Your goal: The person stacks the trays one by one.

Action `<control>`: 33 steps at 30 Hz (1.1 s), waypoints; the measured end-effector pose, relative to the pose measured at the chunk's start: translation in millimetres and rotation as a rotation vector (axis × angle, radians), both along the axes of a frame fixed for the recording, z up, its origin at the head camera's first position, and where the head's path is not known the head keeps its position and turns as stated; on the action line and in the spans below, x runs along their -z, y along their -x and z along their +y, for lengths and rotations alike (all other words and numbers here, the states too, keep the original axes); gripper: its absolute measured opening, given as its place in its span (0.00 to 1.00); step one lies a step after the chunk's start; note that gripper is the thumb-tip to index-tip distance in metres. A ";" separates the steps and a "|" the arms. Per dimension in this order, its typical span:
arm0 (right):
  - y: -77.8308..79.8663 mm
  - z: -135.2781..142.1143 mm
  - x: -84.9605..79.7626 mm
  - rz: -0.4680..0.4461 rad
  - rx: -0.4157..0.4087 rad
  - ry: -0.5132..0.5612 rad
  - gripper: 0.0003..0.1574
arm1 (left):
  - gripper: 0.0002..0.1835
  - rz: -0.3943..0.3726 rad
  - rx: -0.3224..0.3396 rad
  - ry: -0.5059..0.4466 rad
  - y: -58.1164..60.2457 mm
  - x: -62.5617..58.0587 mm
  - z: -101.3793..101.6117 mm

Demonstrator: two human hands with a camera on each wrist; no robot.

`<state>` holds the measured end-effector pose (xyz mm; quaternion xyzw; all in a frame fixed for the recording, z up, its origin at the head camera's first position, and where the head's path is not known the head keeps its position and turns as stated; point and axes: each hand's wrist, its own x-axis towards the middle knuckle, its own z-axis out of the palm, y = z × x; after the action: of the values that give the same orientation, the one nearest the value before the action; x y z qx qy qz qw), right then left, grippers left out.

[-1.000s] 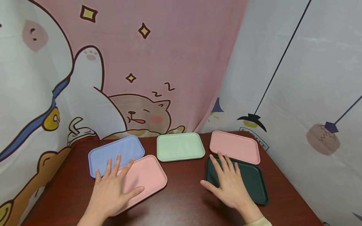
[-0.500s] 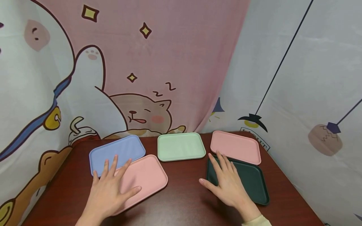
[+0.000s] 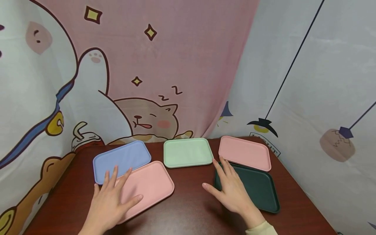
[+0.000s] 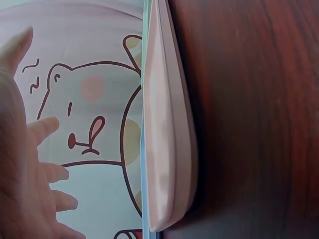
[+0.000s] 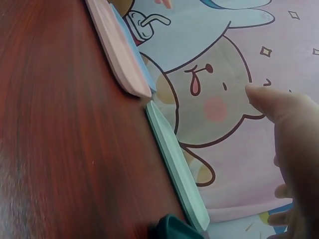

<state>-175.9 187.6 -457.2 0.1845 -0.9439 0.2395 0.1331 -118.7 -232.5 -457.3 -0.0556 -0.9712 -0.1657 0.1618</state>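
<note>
My left hand, fingers spread, hovers above the near pink tray and the lower edge of the blue tray. In the left wrist view a gap shows between that hand and the pink tray's side. Over the left edge of the dark green tray is my right hand, its fingers extended and thumb out to the left. Neither hand holds anything. In the right wrist view only the dark green tray's corner shows, below the right hand.
A light green tray lies at the back middle of the dark red-brown table. Beside it, at back right, is another pink tray, close behind the dark green one. A cartoon-printed curtain hangs along the table's back and sides.
Both hands have drifted slightly left, the left one also a little toward the person. Every tray has stayed in place.
</note>
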 end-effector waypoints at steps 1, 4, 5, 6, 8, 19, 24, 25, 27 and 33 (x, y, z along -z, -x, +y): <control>-0.1 -1.3 -0.6 -0.007 0.000 0.009 0.60 | 0.53 -0.008 -0.004 -0.005 -0.2 0.3 -0.6; 0.2 -5.1 -2.0 -0.022 -0.008 0.042 0.59 | 0.53 -0.028 -0.014 -0.027 -0.9 0.8 -2.9; 0.5 -6.6 -2.6 -0.026 -0.014 0.053 0.59 | 0.53 -0.032 -0.017 -0.032 -1.3 0.6 -3.9; 0.9 -8.0 -3.0 -0.030 -0.021 0.064 0.59 | 0.53 -0.034 -0.019 -0.041 -1.6 0.8 -5.1; 2.3 -11.0 -2.9 -0.030 -0.036 0.086 0.58 | 0.52 -0.036 -0.022 -0.052 -2.7 0.8 -6.9; 6.6 -26.7 3.1 -0.092 -0.057 0.149 0.59 | 0.49 -0.033 -0.029 -0.128 -7.5 7.6 -11.2; 7.4 -36.5 4.3 -0.143 -0.067 0.207 0.59 | 0.47 -0.079 -0.051 -0.214 -10.8 8.1 -13.9; 7.4 -38.5 4.8 -0.154 -0.070 0.218 0.58 | 0.46 -0.091 -0.056 -0.231 -11.5 8.1 -14.3; 7.5 -42.5 6.0 -0.173 -0.077 0.239 0.58 | 0.46 -0.106 -0.062 -0.257 -12.9 8.1 -15.0; 9.0 -54.5 11.6 -0.202 -0.087 0.308 0.59 | 0.45 -0.141 -0.089 -0.318 -15.6 10.6 -17.0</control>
<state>-184.9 133.2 -468.8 0.1775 -0.8958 0.4039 0.0539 -103.1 -249.5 -467.9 0.0257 -0.9433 -0.3132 0.1074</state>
